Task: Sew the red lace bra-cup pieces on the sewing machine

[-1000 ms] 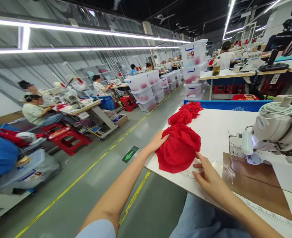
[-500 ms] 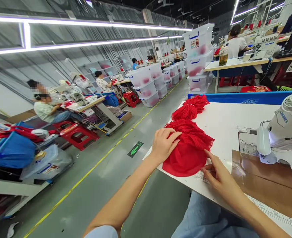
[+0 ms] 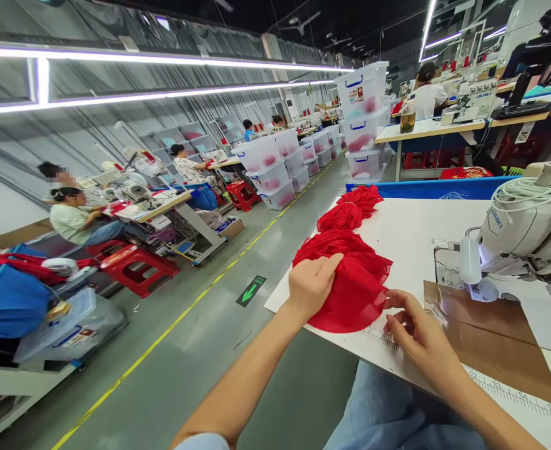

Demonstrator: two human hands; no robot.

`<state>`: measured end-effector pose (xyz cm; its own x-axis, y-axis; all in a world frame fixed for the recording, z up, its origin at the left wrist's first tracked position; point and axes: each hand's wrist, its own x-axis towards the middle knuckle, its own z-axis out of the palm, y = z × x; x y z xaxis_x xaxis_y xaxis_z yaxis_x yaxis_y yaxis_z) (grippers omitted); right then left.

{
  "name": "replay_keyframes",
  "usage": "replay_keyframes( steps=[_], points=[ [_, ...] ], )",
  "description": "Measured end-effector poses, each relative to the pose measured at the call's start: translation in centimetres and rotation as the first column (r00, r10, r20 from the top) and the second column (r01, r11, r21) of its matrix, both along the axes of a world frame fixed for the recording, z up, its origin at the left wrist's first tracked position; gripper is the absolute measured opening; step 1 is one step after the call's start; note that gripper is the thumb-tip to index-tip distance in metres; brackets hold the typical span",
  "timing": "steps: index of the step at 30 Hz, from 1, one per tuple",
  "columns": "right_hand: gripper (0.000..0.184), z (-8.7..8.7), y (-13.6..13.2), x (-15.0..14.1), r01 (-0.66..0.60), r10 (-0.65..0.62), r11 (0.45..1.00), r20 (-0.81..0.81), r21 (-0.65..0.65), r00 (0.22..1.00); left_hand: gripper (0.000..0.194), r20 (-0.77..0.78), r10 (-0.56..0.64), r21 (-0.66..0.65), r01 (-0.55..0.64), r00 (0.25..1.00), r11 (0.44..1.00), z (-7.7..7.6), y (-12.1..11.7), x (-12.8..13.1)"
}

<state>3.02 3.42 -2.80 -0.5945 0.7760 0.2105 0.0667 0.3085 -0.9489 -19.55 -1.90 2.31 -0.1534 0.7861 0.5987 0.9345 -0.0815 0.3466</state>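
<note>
A piece of sheer red fabric (image 3: pixel 350 306) with lacy, bunched folds lies at the near left corner of the white sewing table (image 3: pixel 411 219). My left hand (image 3: pixel 310 284) is closed on its left side, fingers curled into the folds and partly hidden. At the fabric's right edge is my right hand (image 3: pixel 413 325), its thumb and fingers apart, fingertips just touching or beside the cloth. Behind lies a tied red fabric bundle (image 3: pixel 345 212), up against the first piece.
To the right stands a sewing machine (image 3: pixel 514 231), with brown board (image 3: pixel 481 331) before it. A ruler strip (image 3: pixel 514 394) runs along the table's near edge. Beyond the aisle are stacked clear bins (image 3: pixel 362 125), red stools (image 3: pixel 139 269) and people at other machines.
My left hand has gone from lying spread on the fabric to gripping its folds. My right hand's fingers remain by the right edge. The view has shifted slightly.
</note>
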Motion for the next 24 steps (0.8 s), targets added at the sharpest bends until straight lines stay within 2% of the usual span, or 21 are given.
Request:
replay_keyframes(
  steps=[2,3,4,5,7,9,11,12,13,15,17,18,21,24],
  points=[
    [0.027,0.4,-0.5,0.9,0.03,-0.03,0.999,-0.013,0.013,0.999,0.024,0.213,-0.063,0.196,0.021,0.975,0.98,0.1,-1.8,0.9],
    [0.027,0.5,-0.6,1.3,0.045,-0.045,0.999,-0.03,0.012,0.999,0.019,0.352,-0.121,0.265,0.025,0.928,0.964,0.2,-2.7,1.5],
    [0.029,0.5,-0.7,1.6,0.062,-0.063,0.998,-0.06,-0.006,0.996,0.014,0.497,-0.18,0.293,0.032,0.849,0.956,0.3,-3.4,2.2],
    [0.032,0.4,-0.8,1.8,0.074,-0.078,0.996,-0.105,-0.046,0.991,0.013,0.636,-0.23,0.288,0.049,0.737,0.956,0.5,-4.0,3.0],
    [0.05,0.2,-0.8,2.0,0.031,-0.074,0.979,-0.211,-0.202,0.975,0.021,0.844,-0.285,0.248,0.141,0.454,0.959,0.8,-4.6,4.5],
    [0.07,0.2,-0.8,2.3,-0.124,-0.005,0.906,-0.304,-0.404,0.953,0.031,0.941,-0.279,0.226,0.256,0.192,0.94,1.0,-4.4,5.9],
    [0.082,0.5,-1.1,3.2,-0.283,0.097,0.792,-0.346,-0.541,0.933,0.036,0.974,-0.227,0.212,0.348,0.001,0.913,1.0,-3.7,7.1],
    [0.082,0.7,-1.3,3.9,-0.302,0.12,0.757,-0.33,-0.579,0.936,0.036,0.98,-0.187,0.2,0.385,-0.072,0.901,0.9,-3.3,7.6],
    [0.078,1.0,-1.4,4.7,-0.266,0.111,0.758,-0.285,-0.595,0.952,0.037,0.981,-0.142,0.186,0.415,-0.134,0.89,0.8,-2.8,8.0],
    [0.064,1.3,-1.6,6.7,-0.052,-0.026,0.837,-0.135,-0.544,0.991,0.034,0.973,-0.06,0.16,0.467,-0.221,0.87,0.2,-1.7,8.6],
    [0.051,1.1,-1.3,8.8,0.197,-0.202,0.906,0.027,-0.376,0.979,0.026,0.967,0.026,0.113,0.515,-0.254,0.85,-0.6,-0.5,8.8],
    [0.049,0.9,-1.0,9.9,0.256,-0.237,0.928,0.101,-0.272,0.966,0.021,0.963,0.078,0.076,0.536,-0.259,0.841,-1.1,0.1,8.8],
    [0.049,-0.2,0.1,12.6,0.286,-0.266,0.958,0.266,-0.038,0.927,0.027,0.927,0.244,-0.027,0.596,-0.286,0.802,-2.9,1.8,8.6],
    [0.062,-0.9,0.5,14.2,0.384,-0.371,0.923,0.25,-0.002,0.894,0.033,0.877,0.291,0.002,0.61,-0.382,0.793,-4.1,2.7,8.5]
  ],
)
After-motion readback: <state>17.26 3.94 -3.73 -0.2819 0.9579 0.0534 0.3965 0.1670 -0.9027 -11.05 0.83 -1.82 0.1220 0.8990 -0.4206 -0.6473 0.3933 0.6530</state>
